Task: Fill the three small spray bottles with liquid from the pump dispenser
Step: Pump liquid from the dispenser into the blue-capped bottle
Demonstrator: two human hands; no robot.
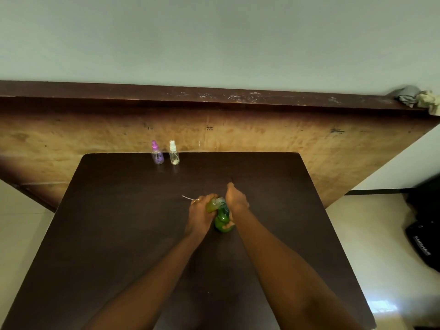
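At the middle of the dark table (pixel 119 234) stands the green pump dispenser (pixel 222 223). My right hand (pixel 237 198) lies over its top, and a thumb shows curled against its lower body. My left hand (pixel 200 211) grips a small bottle (pixel 211 206) holding yellow-green liquid, tilted against the dispenser's spout. A thin white tube (pixel 188 198) sticks out to the left past my left fingers. Two more small spray bottles stand upright at the table's far edge, one with a purple cap (pixel 157 154) and one with a white cap (pixel 174 154).
A large wooden board (pixel 262 139) leans behind the table, with crumpled cloths (pixel 419 98) on its top right corner. A black bag (pixel 423 239) lies on the pale floor to the right.
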